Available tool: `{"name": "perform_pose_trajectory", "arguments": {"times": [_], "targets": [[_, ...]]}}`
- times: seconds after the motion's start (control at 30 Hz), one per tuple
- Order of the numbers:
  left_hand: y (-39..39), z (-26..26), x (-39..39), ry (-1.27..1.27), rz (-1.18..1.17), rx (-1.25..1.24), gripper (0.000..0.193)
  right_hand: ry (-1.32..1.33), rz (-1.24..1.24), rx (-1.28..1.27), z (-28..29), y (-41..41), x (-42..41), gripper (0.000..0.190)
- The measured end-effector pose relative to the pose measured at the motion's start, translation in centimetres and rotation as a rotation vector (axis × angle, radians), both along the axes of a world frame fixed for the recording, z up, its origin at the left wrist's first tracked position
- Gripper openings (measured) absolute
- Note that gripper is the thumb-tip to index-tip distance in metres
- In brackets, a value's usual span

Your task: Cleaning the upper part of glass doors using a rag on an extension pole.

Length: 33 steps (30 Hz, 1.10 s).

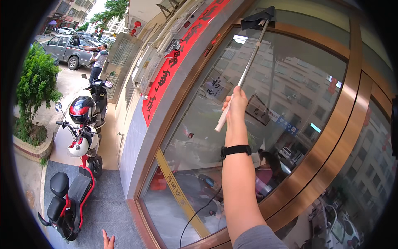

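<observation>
My right hand [236, 102] is raised and closed around the pale handle [222, 119] of a telescopic metal pole [250, 63]. A dark grey cloth [257, 18] covers the pole's head. It lies at the top of a large glass pane [298, 59], over the upper bronze-coloured metal frame [311, 39]. A black strap [236, 151] circles my right wrist, and a thin black cord [199, 210] hangs below it. Only some fingers of my left hand [108, 240] show at the bottom edge; they are extended and apart, with nothing seen in them.
Left of the pane, a red paper banner [166, 73] with writing runs along the wall. A red-and-black electric scooter [74, 199] and motor scooters with helmets [82, 109] stand on the walkway. A person [99, 62] is near a grey pickup truck [67, 49]. Another person [267, 165] shows through the glass.
</observation>
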<state>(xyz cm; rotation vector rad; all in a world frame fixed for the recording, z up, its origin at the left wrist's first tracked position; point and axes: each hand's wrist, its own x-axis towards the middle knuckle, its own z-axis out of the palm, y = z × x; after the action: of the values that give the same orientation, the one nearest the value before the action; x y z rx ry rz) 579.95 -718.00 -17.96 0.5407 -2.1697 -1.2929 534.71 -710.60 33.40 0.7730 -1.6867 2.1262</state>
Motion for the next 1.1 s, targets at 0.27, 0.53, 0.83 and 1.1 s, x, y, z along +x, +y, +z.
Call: {"name": "perform_pose_trajectory", "arguments": {"times": [0.27, 0.53, 0.83, 1.1], "targets": [[1.6, 4.6, -7.3, 0.077, -0.386, 0.189, 0.066, 0.048, -0.181, -0.068, -9.4, 16.9, 11.8, 0.037], [8.0, 9.6, -15.2, 0.270, -0.906, -0.065, 0.066, 0.232, -0.722, 0.027, -10.3, 33.8, 24.1, 0.030], [18.7, 14.2, -19.1, 0.367, -1.312, -0.147, 0.071, 0.262, -1.134, 0.109, -6.1, 48.9, 35.9, 0.038], [25.8, 16.5, -19.1, 0.481, -1.476, -0.143, 0.071, 0.308, -1.503, -0.014, -1.7, 62.4, 48.2, 0.026]]}}
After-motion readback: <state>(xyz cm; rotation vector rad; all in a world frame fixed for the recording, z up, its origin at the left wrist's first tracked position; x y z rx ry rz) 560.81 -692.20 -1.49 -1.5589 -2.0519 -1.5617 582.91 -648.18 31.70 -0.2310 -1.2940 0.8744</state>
